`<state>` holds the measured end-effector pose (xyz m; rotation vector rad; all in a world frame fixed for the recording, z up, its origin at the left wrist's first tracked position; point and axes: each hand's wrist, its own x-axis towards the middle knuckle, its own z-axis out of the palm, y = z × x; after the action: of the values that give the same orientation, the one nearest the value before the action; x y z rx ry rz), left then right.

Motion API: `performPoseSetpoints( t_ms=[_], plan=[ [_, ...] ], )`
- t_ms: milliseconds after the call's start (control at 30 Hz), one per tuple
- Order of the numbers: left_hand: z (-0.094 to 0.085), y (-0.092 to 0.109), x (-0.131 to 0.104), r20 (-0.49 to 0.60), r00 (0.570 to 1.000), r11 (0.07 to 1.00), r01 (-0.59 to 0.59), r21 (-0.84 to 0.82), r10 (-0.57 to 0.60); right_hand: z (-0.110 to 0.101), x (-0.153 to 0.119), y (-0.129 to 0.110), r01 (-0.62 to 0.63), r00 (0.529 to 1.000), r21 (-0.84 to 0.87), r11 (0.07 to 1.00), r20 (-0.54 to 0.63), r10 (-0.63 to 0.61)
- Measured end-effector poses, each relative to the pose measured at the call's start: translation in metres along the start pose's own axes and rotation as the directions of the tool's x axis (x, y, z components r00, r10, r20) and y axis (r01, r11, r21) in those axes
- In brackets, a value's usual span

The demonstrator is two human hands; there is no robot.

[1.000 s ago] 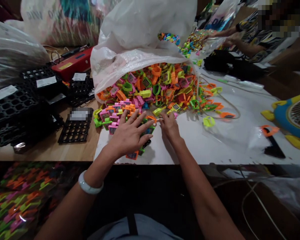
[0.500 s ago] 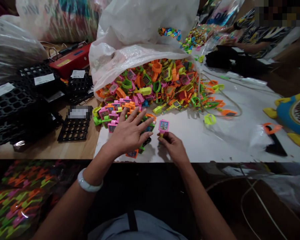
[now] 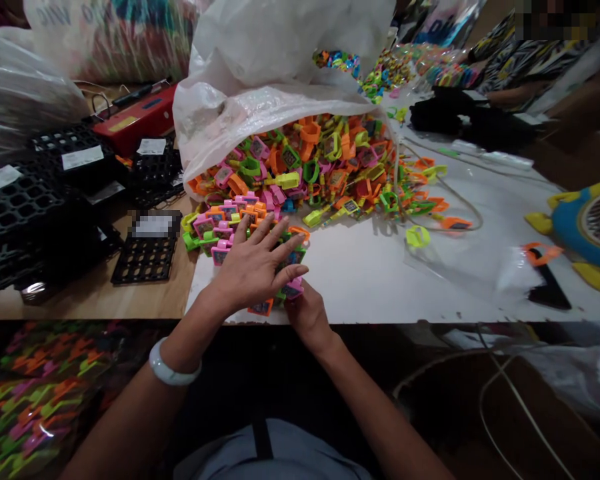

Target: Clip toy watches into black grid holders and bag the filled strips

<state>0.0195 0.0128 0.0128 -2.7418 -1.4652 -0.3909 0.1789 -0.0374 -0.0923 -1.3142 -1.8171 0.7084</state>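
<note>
My left hand [image 3: 250,263] lies spread, palm down, over a cluster of colorful toy watches [image 3: 220,230] at the table's front edge. Just right of it, my right hand [image 3: 309,313] is closed on a pink toy watch [image 3: 294,288], bringing it against the near right side of the cluster. Part of the cluster is hidden under my left hand. Behind it, a heap of loose toy watches [image 3: 330,160] in orange, green, yellow and pink spills from a large white plastic bag [image 3: 275,100].
Black trays [image 3: 147,250] are stacked on the left near a red device [image 3: 135,120]. A yellow-green toy watch [image 3: 418,236], a cable and a blue and yellow fan [image 3: 590,217] are on the right. A person's arm [image 3: 515,97] shows at the back right.
My right hand has moved left with the pink toy watch, from bare table to the cluster's edge. My left hand stays spread over the cluster.
</note>
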Motion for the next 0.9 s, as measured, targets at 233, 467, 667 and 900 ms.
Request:
performPoseSetpoints(
  t_ms=[233,467,667,900],
  plan=[
    [0.002,0.000,-0.001,-0.025,1.000,1.000,-0.004,-0.008,0.004,-0.065,0.067,0.038,-0.062,0.992,-0.034,0.997,0.104,0.065],
    [0.000,0.000,0.000,-0.004,1.000,1.000,0.020,-0.005,-0.020,-0.077,0.122,0.079,-0.226,0.974,-0.539,0.811,-0.103,0.203],
    [-0.002,-0.001,0.000,0.011,1.000,1.000,0.019,-0.002,-0.019,-0.092,0.055,0.062,-0.202,0.979,-0.617,0.761,-0.107,0.174],
    [-0.004,-0.003,0.002,0.050,0.999,1.000,0.013,0.005,-0.014,-0.032,0.008,0.005,0.044,0.994,0.097,0.994,0.091,-0.052]
  ],
)
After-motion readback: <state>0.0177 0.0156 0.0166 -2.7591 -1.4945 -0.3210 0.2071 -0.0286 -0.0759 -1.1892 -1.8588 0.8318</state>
